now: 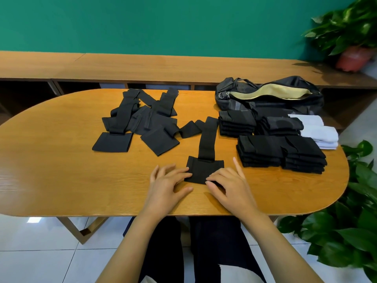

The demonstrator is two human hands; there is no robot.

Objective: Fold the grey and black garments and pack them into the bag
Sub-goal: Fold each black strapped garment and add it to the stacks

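— Now, how do our hands sit?
— Our left hand (pixel 169 181) is relaxed, fingertips touching the black garment (pixel 204 169) lying on the table (pixel 61 170). Our right hand (pixel 229 185) pinches its near corner.

The table (pixel 61 160) bears one black bag (pixel 244 103), four stacks of folded black garments (pixel 259 150), one stack of white cloths (pixel 318 133), one lone black garment (pixel 206 148) and one tangled heap (pixel 142 117); two plants (pixel 346 27) stand beside.
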